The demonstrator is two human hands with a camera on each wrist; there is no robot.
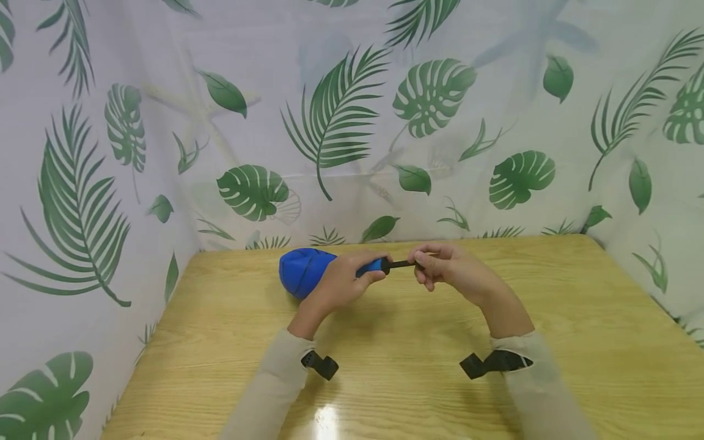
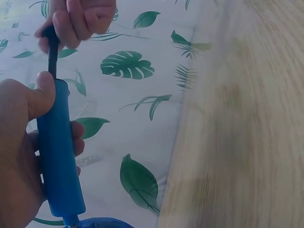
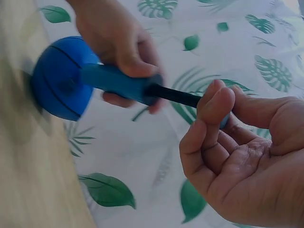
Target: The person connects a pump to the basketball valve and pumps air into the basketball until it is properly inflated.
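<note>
A blue ball [image 1: 301,270] with black lines rests toward the back of the table, its surface creased and dented in the head view. My left hand [image 1: 342,280] grips the blue barrel of a hand pump [image 2: 59,152], thumb along its top end. A narrow tip at the barrel's other end meets the ball, as the left wrist view shows. The black pump rod [image 3: 178,96] sticks out of the barrel toward the right. My right hand [image 1: 459,272] pinches the handle at the rod's far end between thumb and fingers, largely covering it.
The wood-grain table [image 1: 396,366] spreads below both forearms. Behind it and at the sides hangs a white cloth [image 1: 352,208] printed with green leaves. Black wrist mounts [image 1: 321,365] sit on both beige sleeves.
</note>
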